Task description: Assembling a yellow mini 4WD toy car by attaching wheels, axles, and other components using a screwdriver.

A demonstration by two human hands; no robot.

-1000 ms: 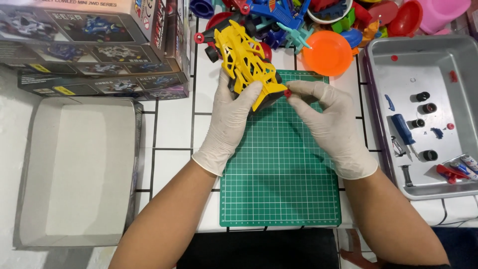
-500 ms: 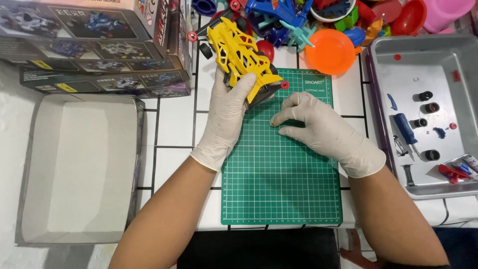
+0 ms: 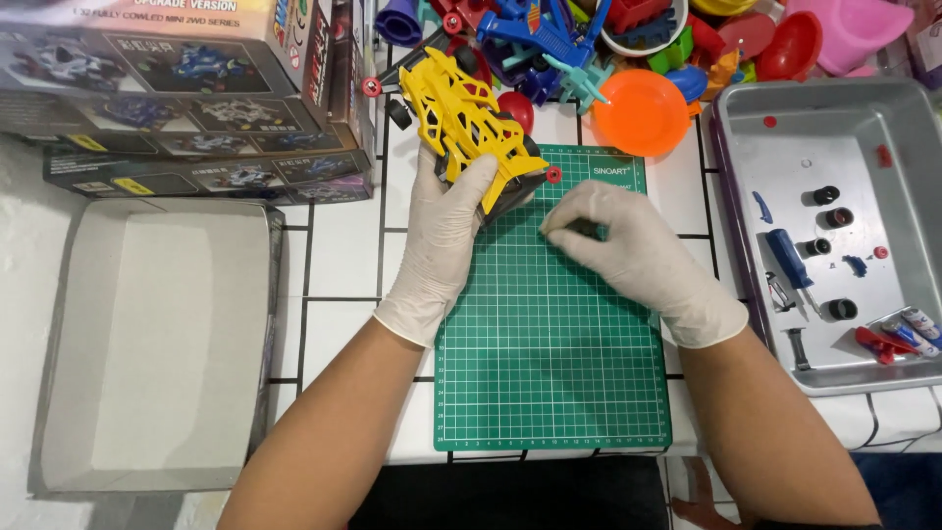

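Two gloved hands: left hand (image 3: 446, 231) grips yellow toy car body (image 3: 469, 128) at far edge of green cutting mat (image 3: 549, 363); right hand (image 3: 628, 250), fingers curled together, rests on mat just right of it.

I see open room on the lower mat (image 3: 549, 373), between my 2 forearms, and on the bare tiled surface (image 3: 334, 265) left of it. Ahead, the toy pile (image 3: 589, 39) and orange dish (image 3: 641, 112) close off the mat's far edge. The boxes (image 3: 186, 98) block the far left, with the empty lid (image 3: 147, 344) below them. On the right, the metal tray (image 3: 844, 236) wall stands just beside the mat, leaving a narrow strip.
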